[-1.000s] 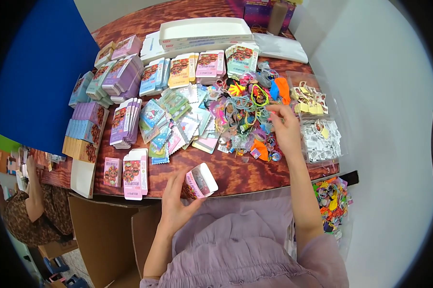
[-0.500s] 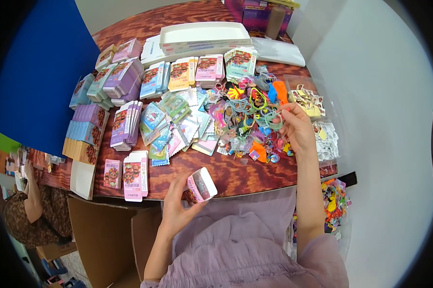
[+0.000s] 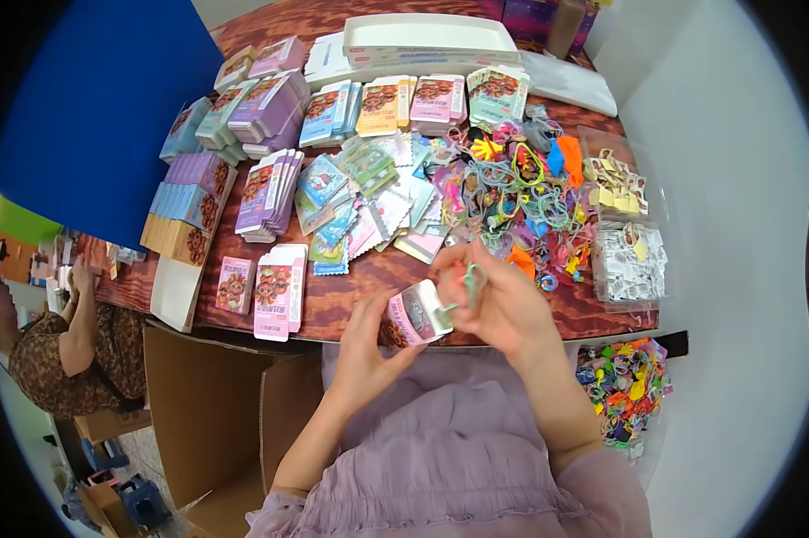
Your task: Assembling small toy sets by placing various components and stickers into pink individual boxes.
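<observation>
My left hand [image 3: 366,348] is closed round a small pink carton [image 3: 408,319], tilted, with its open white end toward the right. Close beside that opening is my right hand [image 3: 512,309], its fingers pinched on a thin green stringy trinket, perhaps a bracelet [image 3: 473,280]; part of it is blurred and hidden by the fingers. Beyond my right hand spreads a heap of small colourful trinkets [image 3: 512,197] with cords and rings. Flat printed packets [image 3: 369,206] lie loosely to its left. Two pink cartons [image 3: 279,291] rest near the table's front edge, left of my left hand.
Stacked cartons in several colours [image 3: 265,108] line the back and left, near a white tray [image 3: 430,36]. Clear bins [image 3: 630,260] of small packets stand at right, above another trinket-filled bin [image 3: 624,394]. An open cardboard box [image 3: 203,403] stands below; a person [image 3: 77,350] sits at far left.
My right hand has come from the trinket heap down and left to the carton's mouth, carrying the green trinket. My left hand still holds the carton. The whole view has shifted.
</observation>
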{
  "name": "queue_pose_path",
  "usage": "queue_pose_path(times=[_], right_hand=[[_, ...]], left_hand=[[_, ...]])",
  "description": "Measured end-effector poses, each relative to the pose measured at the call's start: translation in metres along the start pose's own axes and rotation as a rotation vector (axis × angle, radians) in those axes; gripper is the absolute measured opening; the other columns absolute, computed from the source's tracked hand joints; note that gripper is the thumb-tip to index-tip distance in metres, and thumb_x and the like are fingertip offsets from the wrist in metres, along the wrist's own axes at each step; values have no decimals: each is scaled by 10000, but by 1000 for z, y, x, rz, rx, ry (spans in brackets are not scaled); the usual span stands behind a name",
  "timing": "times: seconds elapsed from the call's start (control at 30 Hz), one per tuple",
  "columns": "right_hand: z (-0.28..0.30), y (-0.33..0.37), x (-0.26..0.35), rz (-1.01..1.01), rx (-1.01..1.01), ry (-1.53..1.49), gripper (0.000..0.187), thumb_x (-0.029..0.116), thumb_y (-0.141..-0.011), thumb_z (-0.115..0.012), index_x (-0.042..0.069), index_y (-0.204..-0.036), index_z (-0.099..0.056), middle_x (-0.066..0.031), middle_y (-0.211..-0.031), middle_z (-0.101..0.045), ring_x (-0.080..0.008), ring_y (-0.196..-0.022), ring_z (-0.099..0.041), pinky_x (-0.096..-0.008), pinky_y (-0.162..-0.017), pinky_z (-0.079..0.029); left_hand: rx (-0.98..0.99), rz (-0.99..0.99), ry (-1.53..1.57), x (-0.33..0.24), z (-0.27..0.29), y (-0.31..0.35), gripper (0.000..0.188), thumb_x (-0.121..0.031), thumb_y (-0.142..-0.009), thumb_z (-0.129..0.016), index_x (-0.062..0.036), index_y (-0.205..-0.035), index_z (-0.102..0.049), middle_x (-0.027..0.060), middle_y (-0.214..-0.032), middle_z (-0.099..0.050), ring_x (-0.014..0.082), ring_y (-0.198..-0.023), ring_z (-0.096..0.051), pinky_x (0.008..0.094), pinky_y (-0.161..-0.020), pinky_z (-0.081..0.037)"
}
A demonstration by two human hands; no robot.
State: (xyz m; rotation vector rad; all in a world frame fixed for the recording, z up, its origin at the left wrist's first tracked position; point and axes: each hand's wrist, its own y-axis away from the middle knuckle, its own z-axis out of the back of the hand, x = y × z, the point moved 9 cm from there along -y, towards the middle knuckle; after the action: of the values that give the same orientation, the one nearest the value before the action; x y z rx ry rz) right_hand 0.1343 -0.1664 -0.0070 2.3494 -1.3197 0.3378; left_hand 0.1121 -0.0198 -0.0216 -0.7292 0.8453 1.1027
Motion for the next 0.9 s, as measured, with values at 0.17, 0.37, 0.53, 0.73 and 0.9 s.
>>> queue_pose_path(times=[0.17,0.37,0.53,0.73,0.9], right_hand=[[-1,-13,-19,105,-7,588,325,150,-995,-584,-17,-1267,-520,-45,-928,-634,-99,-776,-606,-227,-628,-497],[0,-8,-24,-13,-87,729,268,45,-947,-589,0,-1211,-575,-62,-954,-663,-96,-786,-616,-223,-613,-504],[-27,11,1,604,-197,1458,212,16,-889,-635,6,-1101,-643,-61,-912,-645,-131,-746,-585,-289,-652,-480],[-38,21,12,535,-328,1533,284,-13,-850,-676,2,-1130,-638,-93,-907,-627,-183,-729,-590,-322,-649,-477],[-34,23,10,647,-297,1476,276,-6,-848,-676,-3,-1119,-628,-122,-907,-640,-232,-756,-630,-329,-644,-489]], left_hand=[[-43,-83,-192,-10,10,0,696,-139,-708,-817,5,-1310,-497,192,-1240,-542,372,-1106,-563,424,-923,-490],[-36,-101,-272,-11,9,6,721,-148,-710,-817,-5,-1330,-479,190,-1261,-537,367,-1132,-553,437,-915,-492],[-37,-111,-264,-18,9,5,729,-141,-701,-816,-4,-1331,-476,182,-1262,-542,364,-1132,-555,429,-907,-497],[-58,-115,-285,-26,7,6,741,-125,-685,-818,-7,-1331,-476,175,-1250,-550,357,-1114,-564,425,-892,-505],[-85,-117,-296,-31,9,5,755,-115,-677,-823,-12,-1338,-475,174,-1259,-547,361,-1119,-563,427,-899,-503]])
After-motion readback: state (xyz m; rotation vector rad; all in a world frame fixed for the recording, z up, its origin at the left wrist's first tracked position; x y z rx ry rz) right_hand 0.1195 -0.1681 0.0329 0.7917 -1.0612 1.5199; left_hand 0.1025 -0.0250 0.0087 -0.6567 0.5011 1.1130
